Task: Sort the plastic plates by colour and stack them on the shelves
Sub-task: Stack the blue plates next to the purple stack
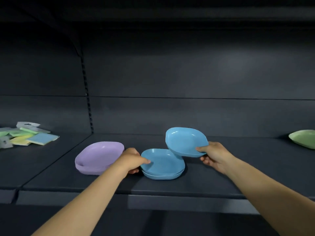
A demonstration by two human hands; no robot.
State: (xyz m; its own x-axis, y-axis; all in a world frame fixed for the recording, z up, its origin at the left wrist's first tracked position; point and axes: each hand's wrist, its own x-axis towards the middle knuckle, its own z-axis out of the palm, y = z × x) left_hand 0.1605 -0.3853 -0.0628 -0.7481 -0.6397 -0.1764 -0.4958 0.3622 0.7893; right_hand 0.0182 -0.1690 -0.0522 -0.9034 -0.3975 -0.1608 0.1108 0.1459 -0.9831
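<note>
The right hand pinches a blue plate by its near rim, thumb on top and fingers curled beneath, and holds it tilted in the air just above and behind the right edge of the blue stack. That stack sits on the shelf with the left hand gripping its left rim, thumb lying inside the top plate, so neither hand is free. A purple stack stands just beside it on the left; a green plate lies well apart at the far right, and some coloured packets lie further left on the next shelf section.

The step looks like adding this plate to the blue stack. To do it cleanly, I'd level the plate first, bring it square over the stack so the rounded corners match, then lower it until it nests. The left hand steadying the stack helps, but its thumb should slip out before the plate settles. Letting go only once it rests flat should prevent a slide; these smooth plates likely skate on each other.
</note>
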